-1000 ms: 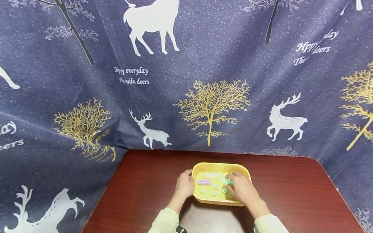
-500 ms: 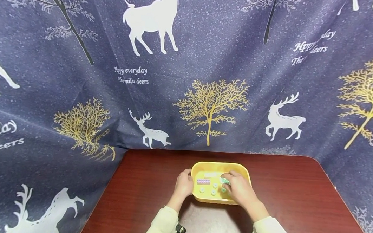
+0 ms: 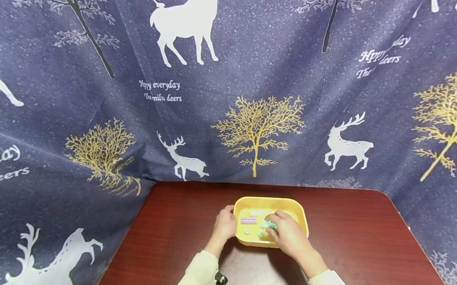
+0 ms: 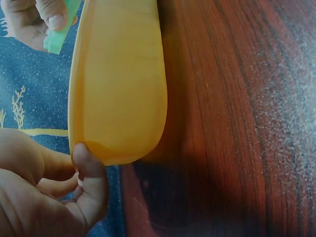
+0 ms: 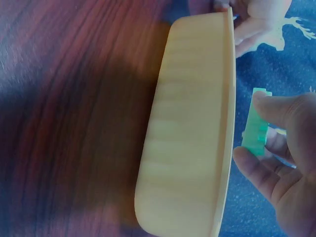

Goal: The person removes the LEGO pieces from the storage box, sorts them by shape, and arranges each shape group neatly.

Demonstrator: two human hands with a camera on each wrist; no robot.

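My left hand [image 3: 225, 223] grips the left end of a yellow plastic tub [image 3: 240, 204], its thumb on the wall in the left wrist view. Over the tub, my right hand [image 3: 290, 235] pinches a green toy building brick [image 5: 256, 126] between thumb and fingers. The right wrist view shows this brick above the rim. Inside the tub lie a purple studded brick [image 3: 249, 221], a white flat piece [image 3: 256, 213] at the back and small round pale pieces, one of them a round piece [image 3: 247, 231] near the front left. The right hand hides part of the floor.
The tub stands on a dark red wood-grain table [image 3: 344, 234]. Behind and at the sides hangs a blue cloth [image 3: 232, 74] printed with deer and trees. A pale glare patch [image 3: 256, 273] lies on the tabletop in front of the tub.
My right hand has moved left over the tub with the green brick, covering some of the round pieces seen before. The left hand has kept its grip on the tub's end.
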